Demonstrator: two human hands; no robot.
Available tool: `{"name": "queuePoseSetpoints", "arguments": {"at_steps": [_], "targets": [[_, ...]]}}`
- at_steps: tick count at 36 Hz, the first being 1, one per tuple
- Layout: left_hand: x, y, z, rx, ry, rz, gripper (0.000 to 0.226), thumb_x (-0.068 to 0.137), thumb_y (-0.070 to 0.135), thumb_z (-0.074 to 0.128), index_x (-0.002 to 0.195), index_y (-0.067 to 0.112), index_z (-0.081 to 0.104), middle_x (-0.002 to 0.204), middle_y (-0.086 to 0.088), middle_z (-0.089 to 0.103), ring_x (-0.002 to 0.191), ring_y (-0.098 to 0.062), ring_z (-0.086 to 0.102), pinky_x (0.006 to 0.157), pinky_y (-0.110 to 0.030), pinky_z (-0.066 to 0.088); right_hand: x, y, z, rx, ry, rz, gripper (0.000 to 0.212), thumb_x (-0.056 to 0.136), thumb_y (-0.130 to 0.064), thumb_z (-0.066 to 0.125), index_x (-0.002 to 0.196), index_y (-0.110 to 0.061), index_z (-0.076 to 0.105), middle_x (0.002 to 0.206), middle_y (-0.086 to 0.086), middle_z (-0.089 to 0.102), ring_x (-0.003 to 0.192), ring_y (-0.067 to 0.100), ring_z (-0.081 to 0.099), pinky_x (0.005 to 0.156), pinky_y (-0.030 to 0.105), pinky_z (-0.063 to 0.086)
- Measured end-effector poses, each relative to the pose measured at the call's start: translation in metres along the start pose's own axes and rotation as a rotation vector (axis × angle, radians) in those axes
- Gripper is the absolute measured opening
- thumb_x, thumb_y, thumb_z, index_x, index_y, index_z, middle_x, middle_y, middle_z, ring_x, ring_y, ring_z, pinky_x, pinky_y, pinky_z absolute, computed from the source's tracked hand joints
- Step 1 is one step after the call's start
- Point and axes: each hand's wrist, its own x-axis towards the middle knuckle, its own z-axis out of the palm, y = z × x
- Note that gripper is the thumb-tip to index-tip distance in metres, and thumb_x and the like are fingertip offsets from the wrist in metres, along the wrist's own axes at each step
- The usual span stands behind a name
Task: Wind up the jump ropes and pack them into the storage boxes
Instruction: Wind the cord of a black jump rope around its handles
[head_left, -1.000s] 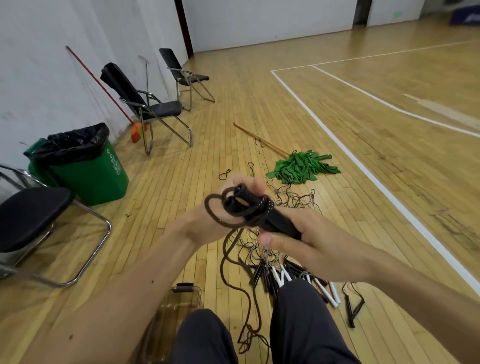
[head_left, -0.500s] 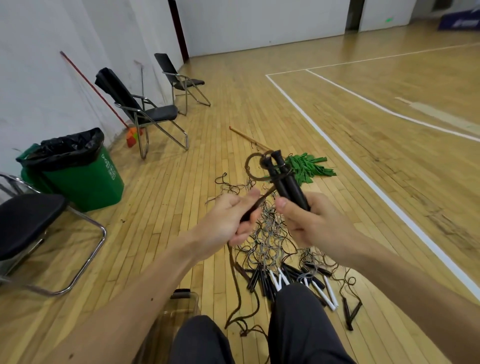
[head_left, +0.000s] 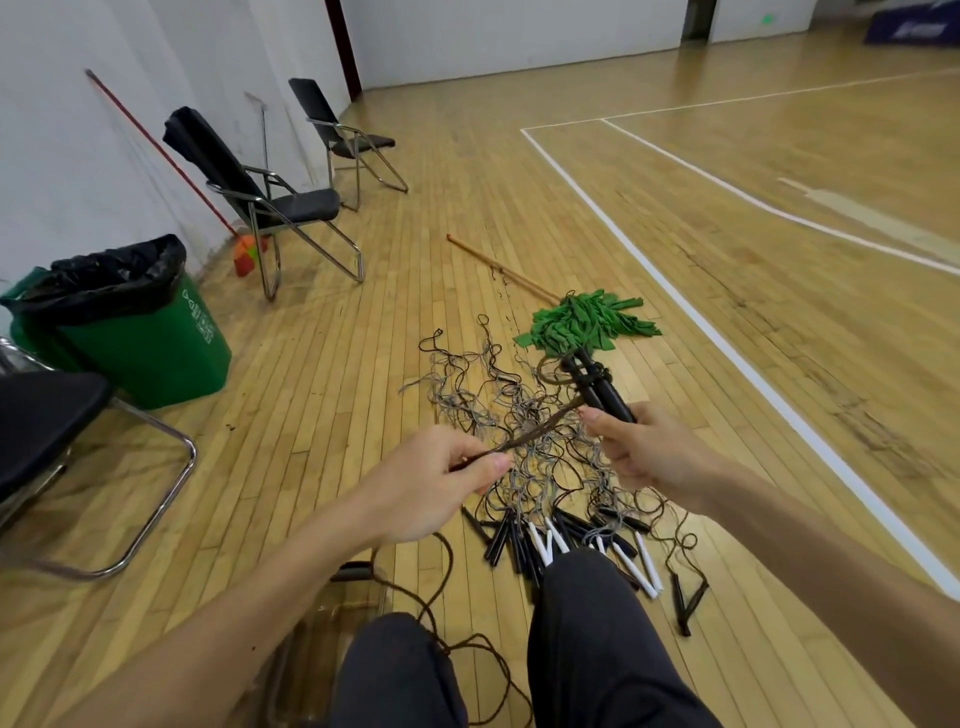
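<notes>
My right hand (head_left: 647, 449) grips the two black handles (head_left: 597, 387) of a jump rope, pointing up and away, with a few turns of brown cord wound round them. My left hand (head_left: 434, 480) pinches that brown cord (head_left: 530, 434), which stretches taut from the handles to my fingers. The rest of the cord trails down past my left knee. A tangle of several more jump ropes (head_left: 540, 467) with black and white handles lies on the floor in front of my knees. A clear plastic storage box (head_left: 332, 613) sits by my left leg, partly hidden.
A green mop head (head_left: 587, 322) with a wooden pole lies beyond the ropes. A green bin (head_left: 140, 338) with a black liner stands at left. Folding chairs (head_left: 270, 197) line the left wall, one close at my left (head_left: 47, 431). White court lines run on the right.
My right hand has tilted the handles upright and moved right. My left hand has let go of the handles, slid down the cord and pulled it taut to the left.
</notes>
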Motion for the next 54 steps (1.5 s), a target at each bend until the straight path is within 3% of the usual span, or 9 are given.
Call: {"name": "queuePoseSetpoints", "arguments": {"at_steps": [11, 17, 25, 30, 38, 44, 48, 50, 54], "targets": [[0.005, -0.004, -0.012, 0.452, 0.036, 0.064, 0.038, 0.101, 0.049, 0.045, 0.077, 0.025, 0.063, 0.058, 0.001, 0.058, 0.048, -0.007, 0.045, 0.05, -0.018, 0.027, 0.022, 0.029, 0.011, -0.137, -0.067, 0.163, 0.025, 0.105, -0.029, 0.054, 0.093, -0.008, 0.047, 0.056, -0.007, 0.035, 0.046, 0.009, 0.026, 0.041, 0.021, 0.023], [0.001, -0.005, -0.017, 0.613, 0.066, 0.155, 0.035, 0.099, 0.049, 0.051, 0.094, 0.021, 0.07, 0.063, 0.016, 0.05, 0.058, 0.0, 0.049, 0.061, -0.022, 0.047, 0.024, 0.033, 0.018, -0.181, -0.239, 0.292, 0.025, 0.104, -0.029, 0.055, 0.091, -0.01, 0.045, 0.058, -0.006, 0.03, 0.046, 0.009, 0.024, 0.04, 0.019, 0.025], [-0.008, 0.004, -0.028, 0.647, 0.032, 0.35, 0.026, 0.097, 0.042, 0.058, 0.098, 0.019, 0.07, 0.074, 0.019, 0.04, 0.063, 0.009, 0.036, 0.057, -0.012, 0.029, 0.007, 0.035, 0.039, -0.326, -0.543, 0.446, 0.029, 0.103, -0.036, 0.056, 0.092, -0.01, 0.049, 0.06, -0.003, 0.035, 0.048, 0.01, 0.032, 0.043, 0.019, 0.029], [-0.003, 0.018, -0.03, 0.629, 0.028, 0.523, 0.04, 0.089, 0.049, 0.052, 0.087, 0.015, 0.073, 0.077, 0.011, 0.055, 0.059, 0.003, 0.037, 0.055, -0.014, 0.036, -0.005, 0.022, 0.064, -0.49, -0.687, 0.424, 0.028, 0.104, -0.036, 0.054, 0.092, -0.011, 0.052, 0.059, -0.005, 0.037, 0.047, 0.009, 0.032, 0.044, 0.02, 0.028], [0.014, 0.015, -0.037, 0.636, 0.038, 0.476, 0.054, 0.081, 0.07, 0.048, 0.086, 0.023, 0.074, 0.076, 0.02, 0.05, 0.064, 0.011, 0.038, 0.056, -0.016, 0.033, -0.03, -0.004, 0.085, -0.695, -0.884, 0.367, 0.026, 0.104, -0.035, 0.053, 0.091, -0.013, 0.055, 0.06, -0.005, 0.035, 0.048, 0.009, 0.03, 0.045, 0.02, 0.026], [0.022, -0.002, -0.038, 0.367, -0.081, 0.214, 0.056, 0.069, 0.072, 0.057, 0.08, 0.021, 0.078, 0.069, 0.005, 0.067, 0.064, -0.009, 0.055, 0.065, -0.005, 0.031, -0.049, -0.021, 0.084, -0.714, -0.93, 0.237, 0.026, 0.103, -0.036, 0.055, 0.092, -0.013, 0.06, 0.061, -0.005, 0.039, 0.049, 0.009, 0.036, 0.047, 0.021, 0.032], [0.026, -0.015, -0.028, 0.046, -0.144, 0.103, 0.04, 0.072, 0.054, 0.072, 0.08, 0.015, 0.078, 0.069, -0.002, 0.068, 0.063, -0.014, 0.057, 0.057, -0.021, 0.041, -0.057, -0.026, 0.084, -0.657, -0.94, 0.151, 0.026, 0.102, -0.036, 0.058, 0.089, -0.014, 0.061, 0.061, -0.005, 0.042, 0.051, 0.01, 0.039, 0.049, 0.023, 0.036], [0.024, -0.018, -0.022, -0.086, -0.184, 0.049, 0.03, 0.076, 0.04, 0.077, 0.084, 0.011, 0.077, 0.077, -0.008, 0.07, 0.071, -0.023, 0.062, 0.064, -0.032, 0.049, -0.06, -0.026, 0.085, -0.644, -0.946, 0.108, 0.03, 0.102, -0.035, 0.059, 0.092, -0.007, 0.062, 0.06, -0.004, 0.043, 0.052, 0.012, 0.041, 0.052, 0.028, 0.038], [0.019, -0.035, -0.008, -0.254, -0.194, -0.016, 0.022, 0.077, 0.032, 0.077, 0.086, 0.013, 0.074, 0.082, -0.003, 0.072, 0.078, -0.017, 0.065, 0.076, -0.024, 0.053, -0.062, -0.028, 0.083, -0.603, -0.915, -0.001, 0.032, 0.102, -0.033, 0.059, 0.084, -0.007, 0.06, 0.066, 0.009, 0.046, 0.056, 0.02, 0.044, 0.053, 0.028, 0.042]]}}
